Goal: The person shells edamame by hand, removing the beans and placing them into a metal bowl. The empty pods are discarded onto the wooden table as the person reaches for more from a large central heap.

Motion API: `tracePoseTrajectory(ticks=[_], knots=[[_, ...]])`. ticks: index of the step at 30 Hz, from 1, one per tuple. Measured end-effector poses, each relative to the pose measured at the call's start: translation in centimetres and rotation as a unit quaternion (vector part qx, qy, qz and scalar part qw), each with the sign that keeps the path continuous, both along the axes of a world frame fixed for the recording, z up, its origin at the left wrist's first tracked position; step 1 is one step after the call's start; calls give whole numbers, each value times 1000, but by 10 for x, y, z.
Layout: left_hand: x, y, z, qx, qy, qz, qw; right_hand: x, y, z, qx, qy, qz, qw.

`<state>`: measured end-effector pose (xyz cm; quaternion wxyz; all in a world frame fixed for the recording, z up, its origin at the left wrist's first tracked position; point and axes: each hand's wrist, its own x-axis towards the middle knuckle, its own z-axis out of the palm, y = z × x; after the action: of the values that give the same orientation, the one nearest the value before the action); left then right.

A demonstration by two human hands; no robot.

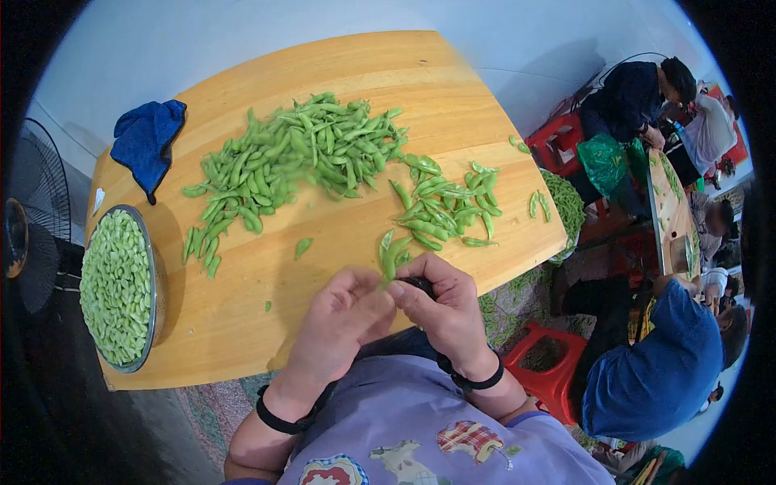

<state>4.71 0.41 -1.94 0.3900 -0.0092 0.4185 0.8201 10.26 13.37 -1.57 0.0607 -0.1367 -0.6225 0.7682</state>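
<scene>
My left hand [343, 319] and my right hand [440, 303] meet over the table's near edge, with fingertips pinched together on a green pod [391, 257] that points upward between them. A large heap of whole green pods [299, 149] lies beyond my hands on the wooden table [234, 331]. Nearer and to the right is a smaller pile of pods [453, 202]. At the left edge stands a metal bowl [151, 279] full of shelled green beans [117, 287]. A single pod [303, 247] lies between the heap and my hands.
A blue cloth [145, 141] lies at the table's back left, with a black fan [36, 210] beyond. At right are red stools [550, 368], a container of pods [566, 206], a green bag [602, 164], and several people around another table [675, 210].
</scene>
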Motion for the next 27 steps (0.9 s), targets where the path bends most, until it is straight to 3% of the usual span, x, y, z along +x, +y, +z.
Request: tracePoseTrajectory(ticks=[1,2,4,7,8,10,14,18,21,23,27], knots=[[-2,-1,-2,0,0,3,1000,0,1,-3,78,3,1,997],[-5,-4,-5,-34,56,-24,998,1,3,-2,77,2,4,997],[-8,-7,-4,-70,111,-49,990,2,7,4,-93,-35,50,994],[-9,-11,3,-66,37,-71,995,4,-1,7,-43,8,23,999],[-8,-11,4,-63,45,-76,994,4,-1,7,-43,7,25,999],[-7,-11,3,-61,51,-77,994,6,1,6,-155,-12,32,987],[-7,-13,-3,-61,134,-109,983,9,-3,9,-161,-29,23,986],[-5,-17,-10,-65,211,-114,969,11,-8,9,-151,-12,37,988],[-2,-15,-5,-11,146,-100,984,13,-14,15,69,75,31,994],[0,-15,-6,20,118,-94,988,12,-9,13,65,63,47,995],[1,-16,-10,-49,214,-61,974,8,-16,10,17,29,17,999]])
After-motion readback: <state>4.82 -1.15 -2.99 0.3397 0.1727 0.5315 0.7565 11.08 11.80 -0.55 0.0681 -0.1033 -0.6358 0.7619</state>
